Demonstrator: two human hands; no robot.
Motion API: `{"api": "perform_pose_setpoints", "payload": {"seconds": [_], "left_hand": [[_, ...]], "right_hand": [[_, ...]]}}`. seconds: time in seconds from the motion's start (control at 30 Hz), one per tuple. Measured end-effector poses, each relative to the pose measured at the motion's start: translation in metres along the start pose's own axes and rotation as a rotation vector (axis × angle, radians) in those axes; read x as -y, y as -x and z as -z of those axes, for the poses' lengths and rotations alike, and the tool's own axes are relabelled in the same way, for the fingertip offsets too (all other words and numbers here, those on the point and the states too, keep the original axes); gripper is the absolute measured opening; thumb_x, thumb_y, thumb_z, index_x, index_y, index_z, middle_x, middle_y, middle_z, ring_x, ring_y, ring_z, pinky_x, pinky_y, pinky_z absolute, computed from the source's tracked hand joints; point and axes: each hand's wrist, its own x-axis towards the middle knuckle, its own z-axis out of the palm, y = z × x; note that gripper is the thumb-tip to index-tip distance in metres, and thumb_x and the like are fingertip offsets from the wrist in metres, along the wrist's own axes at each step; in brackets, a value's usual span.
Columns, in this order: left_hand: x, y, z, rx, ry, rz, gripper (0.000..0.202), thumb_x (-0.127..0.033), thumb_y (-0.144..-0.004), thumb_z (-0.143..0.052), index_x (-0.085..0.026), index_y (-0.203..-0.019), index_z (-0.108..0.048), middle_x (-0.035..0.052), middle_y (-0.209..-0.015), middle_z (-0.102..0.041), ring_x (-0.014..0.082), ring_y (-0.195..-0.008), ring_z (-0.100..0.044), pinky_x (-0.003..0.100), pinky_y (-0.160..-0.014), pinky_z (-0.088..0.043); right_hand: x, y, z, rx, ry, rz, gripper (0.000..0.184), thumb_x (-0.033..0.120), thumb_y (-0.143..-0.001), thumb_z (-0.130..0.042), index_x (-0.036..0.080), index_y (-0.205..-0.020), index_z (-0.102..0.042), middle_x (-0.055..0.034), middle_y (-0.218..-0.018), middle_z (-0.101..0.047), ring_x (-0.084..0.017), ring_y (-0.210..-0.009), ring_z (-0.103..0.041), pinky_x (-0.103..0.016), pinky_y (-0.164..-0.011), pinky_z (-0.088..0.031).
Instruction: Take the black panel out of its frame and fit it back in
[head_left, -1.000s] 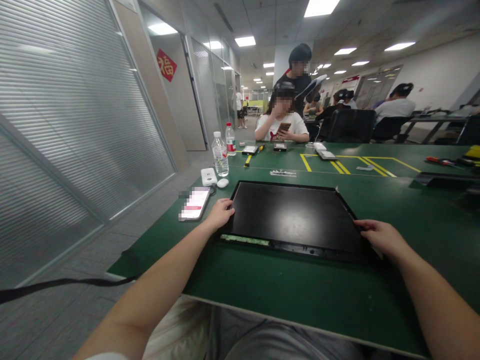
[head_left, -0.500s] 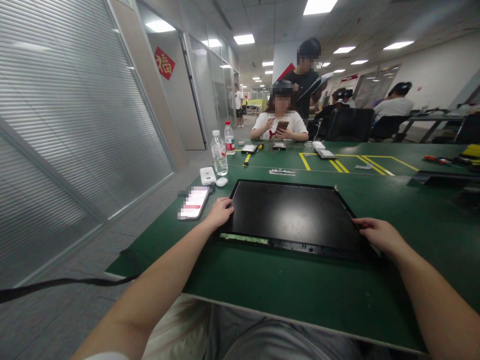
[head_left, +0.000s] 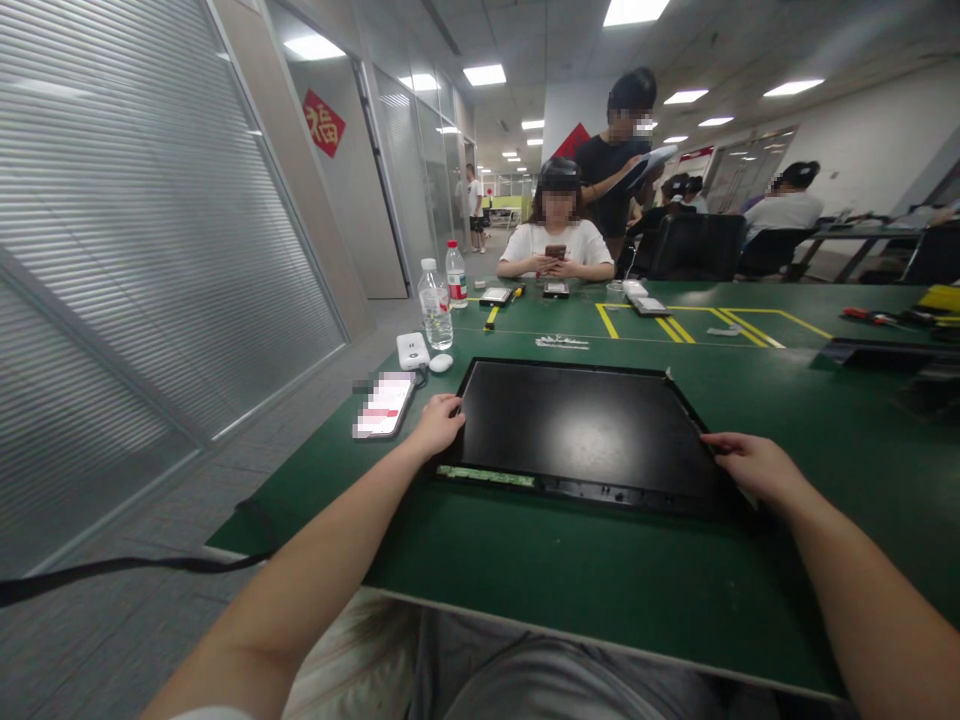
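A flat black screen panel (head_left: 585, 425) lies on the green table (head_left: 570, 580) in front of me, with a thin green circuit strip (head_left: 486, 477) along its near edge. My left hand (head_left: 436, 425) grips the panel's left edge, fingers curled over it. My right hand (head_left: 754, 466) holds the panel's right edge near the front corner, fingers closed on it.
A phone (head_left: 384, 405), a white charger box (head_left: 413, 350), a white mouse-like item (head_left: 440, 363) and two water bottles (head_left: 435, 305) sit at the left. Small devices and tools lie farther back. A person with a phone (head_left: 556, 240) sits across; others stand or sit behind.
Both hands stay on the panel's edges. The view has shifted slightly, and the standing person behind has moved to the right.
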Motion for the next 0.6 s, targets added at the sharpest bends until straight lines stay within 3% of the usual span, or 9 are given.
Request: {"api": "perform_pose_setpoints", "payload": {"seconds": [0.2, 0.33, 0.43, 0.6], "left_hand": [[0.003, 0.0, -0.001, 0.006, -0.029, -0.016, 0.041, -0.024, -0.096, -0.065, -0.018, -0.132, -0.083, 0.0176, -0.156, -0.07, 0.0366, -0.153, -0.062, 0.049, -0.135, -0.044], [0.002, 0.004, 0.001, 0.002, -0.005, -0.045, 0.057, -0.027, -0.096, -0.068, -0.02, -0.152, -0.073, 0.0181, -0.157, -0.071, 0.0396, -0.154, -0.062, 0.056, -0.134, -0.044], [0.0, 0.009, 0.006, 0.039, -0.007, -0.073, 0.066, -0.036, -0.1, -0.069, -0.016, -0.163, -0.064, 0.0222, -0.165, -0.064, 0.0418, -0.159, -0.057, 0.058, -0.135, -0.042], [-0.003, 0.02, 0.021, 0.132, -0.054, -0.251, 0.073, -0.059, -0.097, -0.081, -0.022, -0.16, -0.07, 0.0224, -0.179, -0.048, 0.0485, -0.168, -0.042, 0.067, -0.137, -0.036]], "right_hand": [[0.001, 0.001, 0.001, -0.014, 0.027, 0.027, 0.046, 0.017, -0.069, -0.072, 0.02, -0.111, -0.093, -0.013, -0.098, -0.087, -0.031, -0.089, -0.083, -0.039, -0.084, -0.065], [0.004, 0.003, 0.0, -0.005, 0.048, 0.005, 0.05, 0.017, -0.071, -0.071, 0.019, -0.116, -0.093, -0.0143, -0.099, -0.087, -0.03, -0.087, -0.083, -0.037, -0.08, -0.064], [0.004, 0.003, 0.001, 0.01, 0.067, -0.005, 0.053, 0.017, -0.071, -0.071, 0.018, -0.12, -0.092, -0.0147, -0.096, -0.086, -0.03, -0.086, -0.082, -0.037, -0.08, -0.063], [-0.007, -0.006, 0.0, 0.001, 0.059, 0.036, 0.051, 0.02, -0.067, -0.074, 0.02, -0.115, -0.093, -0.0146, -0.096, -0.087, -0.031, -0.083, -0.082, -0.037, -0.076, -0.062]]}}
